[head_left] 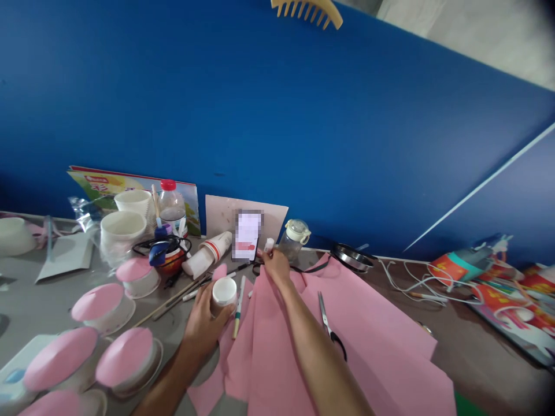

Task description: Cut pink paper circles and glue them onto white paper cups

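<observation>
My left hand is wrapped round a small white round tub, held upright over the left edge of the pink paper. Beside it lies a white marker with a green band. My right hand reaches forward across the pink paper, its fingers closed about a small white object whose kind I cannot make out. Just left of those fingers a phone leans upright, its screen blurred. Scissors rest on the paper, right of my right forearm.
Several white cups with pink paper tops stand at the left. Behind them are stacked paper cups and a red-capped bottle. A lidded jar, a roll of tape and white cables line the blue wall.
</observation>
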The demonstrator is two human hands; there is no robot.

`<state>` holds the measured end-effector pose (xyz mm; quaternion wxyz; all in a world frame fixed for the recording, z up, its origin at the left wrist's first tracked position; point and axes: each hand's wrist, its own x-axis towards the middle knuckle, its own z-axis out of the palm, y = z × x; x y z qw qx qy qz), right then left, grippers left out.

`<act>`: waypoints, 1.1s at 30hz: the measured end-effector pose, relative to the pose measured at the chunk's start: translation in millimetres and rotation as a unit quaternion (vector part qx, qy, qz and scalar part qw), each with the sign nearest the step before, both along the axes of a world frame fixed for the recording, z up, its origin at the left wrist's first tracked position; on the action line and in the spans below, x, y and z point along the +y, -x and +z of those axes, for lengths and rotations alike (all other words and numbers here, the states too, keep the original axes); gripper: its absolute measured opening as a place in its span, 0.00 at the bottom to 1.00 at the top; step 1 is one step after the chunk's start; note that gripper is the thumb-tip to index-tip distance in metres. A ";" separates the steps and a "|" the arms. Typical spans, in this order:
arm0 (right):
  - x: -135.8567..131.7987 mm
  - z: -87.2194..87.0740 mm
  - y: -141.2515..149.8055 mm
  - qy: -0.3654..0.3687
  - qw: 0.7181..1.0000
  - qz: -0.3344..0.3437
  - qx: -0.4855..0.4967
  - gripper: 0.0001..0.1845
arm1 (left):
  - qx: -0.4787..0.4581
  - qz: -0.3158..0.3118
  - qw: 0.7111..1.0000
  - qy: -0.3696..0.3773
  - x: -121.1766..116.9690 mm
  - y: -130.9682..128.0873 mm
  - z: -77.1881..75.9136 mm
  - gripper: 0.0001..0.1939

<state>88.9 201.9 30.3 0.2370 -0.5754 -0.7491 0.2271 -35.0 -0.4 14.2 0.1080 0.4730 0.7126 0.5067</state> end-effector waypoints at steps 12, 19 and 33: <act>-19.9 18.9 -9.0 -0.009 0.995 -0.027 0.092 0.23 | -0.005 0.005 1.000 0.004 1.2 2.4 0.6 0.23; -29.8 31.8 -7.3 -0.025 0.989 -0.034 0.144 0.24 | -0.035 0.004 0.999 -0.006 1.8 2.0 2.4 0.26; -60.9 57.3 8.4 0.059 0.926 0.199 0.317 0.13 | -0.367 0.111 0.885 -0.263 -8.7 9.8 27.2 0.20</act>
